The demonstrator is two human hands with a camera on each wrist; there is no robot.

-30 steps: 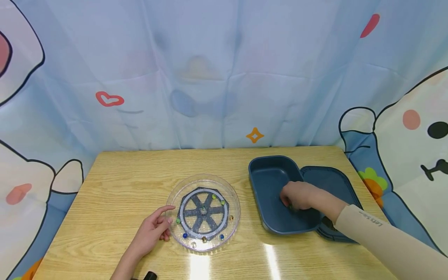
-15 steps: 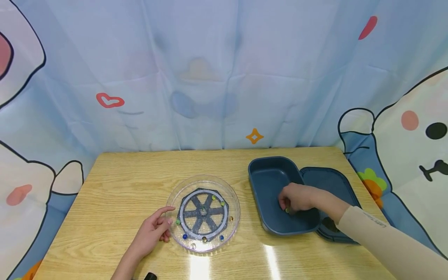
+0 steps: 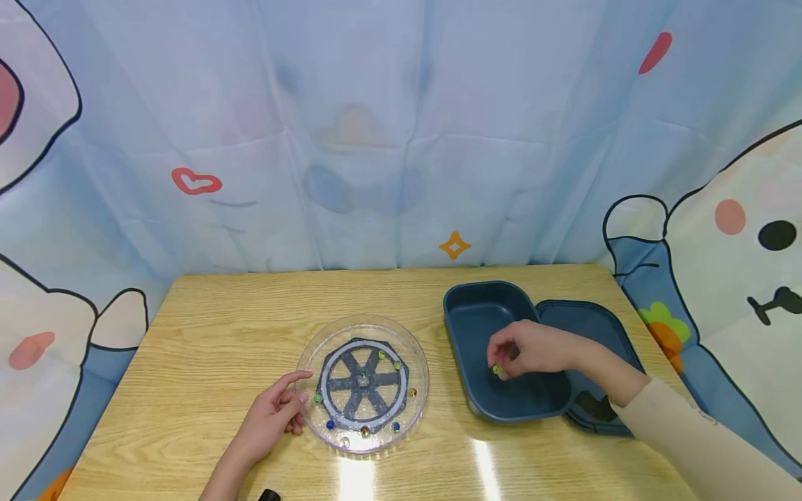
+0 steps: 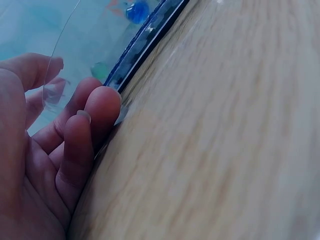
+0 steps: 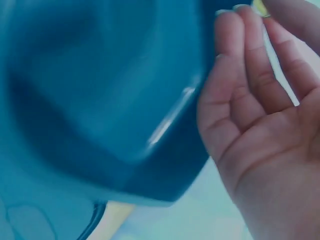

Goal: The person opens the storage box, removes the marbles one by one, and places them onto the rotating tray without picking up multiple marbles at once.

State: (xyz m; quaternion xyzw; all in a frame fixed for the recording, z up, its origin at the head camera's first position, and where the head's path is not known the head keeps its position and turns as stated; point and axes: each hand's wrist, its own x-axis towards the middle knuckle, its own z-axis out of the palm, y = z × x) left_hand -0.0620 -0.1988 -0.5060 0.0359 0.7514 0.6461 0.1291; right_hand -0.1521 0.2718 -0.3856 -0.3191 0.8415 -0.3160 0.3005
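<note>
My left hand (image 3: 271, 416) holds the left rim of a clear round dish (image 3: 332, 332). In the left wrist view, the dish's transparent wall (image 4: 62, 30) passes between the fingers. A dark six-spoked wheel pattern with a pale ring (image 3: 363, 379) shows in the dish, and several glass marbles in green, blue, amber and clear lie around it, such as a blue marble (image 3: 330, 424). My right hand (image 3: 532, 350) pinches a yellow-green marble (image 3: 497, 370) between thumb and fingertips over a dark blue rectangular box (image 3: 485, 323). Only the marble's edge appears in the right wrist view.
A dark blue lid (image 3: 585, 327) lies to the right of the box, partly behind it and the right forearm. The wooden table (image 3: 238, 313) backs onto a cartoon-print curtain (image 3: 376, 139). A small black object (image 3: 269, 495) shows at the front edge.
The right hand has risen from the box floor and shifted slightly left, bringing the yellow-green marble into view between its fingertips. The left hand and dish stay put.
</note>
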